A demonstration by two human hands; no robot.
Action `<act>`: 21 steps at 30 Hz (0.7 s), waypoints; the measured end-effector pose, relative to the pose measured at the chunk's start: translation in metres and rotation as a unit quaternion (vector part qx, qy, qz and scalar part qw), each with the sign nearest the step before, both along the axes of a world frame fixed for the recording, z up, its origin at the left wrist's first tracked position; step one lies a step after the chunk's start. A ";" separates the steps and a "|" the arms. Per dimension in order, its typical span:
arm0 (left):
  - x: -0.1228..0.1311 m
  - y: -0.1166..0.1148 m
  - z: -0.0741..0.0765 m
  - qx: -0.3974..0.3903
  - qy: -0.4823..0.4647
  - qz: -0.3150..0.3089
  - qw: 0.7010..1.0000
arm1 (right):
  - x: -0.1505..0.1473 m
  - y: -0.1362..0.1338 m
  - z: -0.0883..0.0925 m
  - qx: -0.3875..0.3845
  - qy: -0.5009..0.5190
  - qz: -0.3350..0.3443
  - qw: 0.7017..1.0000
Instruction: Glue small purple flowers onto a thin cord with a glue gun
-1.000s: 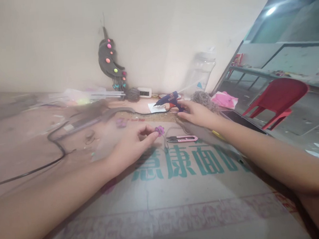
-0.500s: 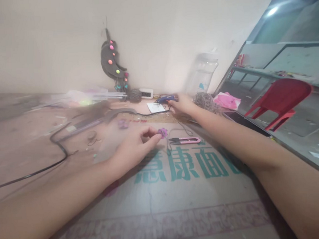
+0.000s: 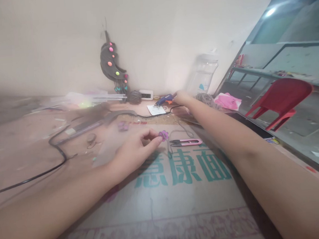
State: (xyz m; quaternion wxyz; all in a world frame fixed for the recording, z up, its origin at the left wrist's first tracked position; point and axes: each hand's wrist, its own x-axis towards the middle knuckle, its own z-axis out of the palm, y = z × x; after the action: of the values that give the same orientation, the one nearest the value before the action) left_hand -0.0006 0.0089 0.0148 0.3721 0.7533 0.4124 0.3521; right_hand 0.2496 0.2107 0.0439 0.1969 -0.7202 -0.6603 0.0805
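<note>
- Purple flower (image 3: 164,135): pinched in left hand's (image 3: 137,144) fingertips.
- Glue gun (image 3: 164,99), twelve o'clock: lowered to paper (image 3: 159,111); likely parking.
- Right hand (image 3: 182,98) behind it, finger grip unclear.

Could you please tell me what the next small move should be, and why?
I would probably settle the glue gun with its nozzle over the white paper: the nozzle already points there, the right hand is at the gun's rear, and the left hand pinches the purple flower well away from the tip.
</note>
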 end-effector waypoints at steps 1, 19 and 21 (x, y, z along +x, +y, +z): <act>0.000 0.000 0.000 0.001 -0.001 0.000 1.000 | -0.002 -0.001 0.003 0.001 0.007 0.004 1.000; 0.000 0.000 0.000 0.016 0.009 0.001 1.000 | 0.003 -0.051 -0.010 0.022 0.144 0.088 0.985; 0.000 0.000 -0.001 0.013 0.007 0.000 1.000 | 0.004 -0.054 -0.009 0.027 0.160 0.102 0.981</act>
State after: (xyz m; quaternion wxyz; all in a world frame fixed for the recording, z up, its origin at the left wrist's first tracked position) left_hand -0.0005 0.0093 0.0136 0.3596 0.7606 0.4103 0.3519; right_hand 0.2534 0.1563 0.0353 0.3103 -0.6214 -0.6921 0.1963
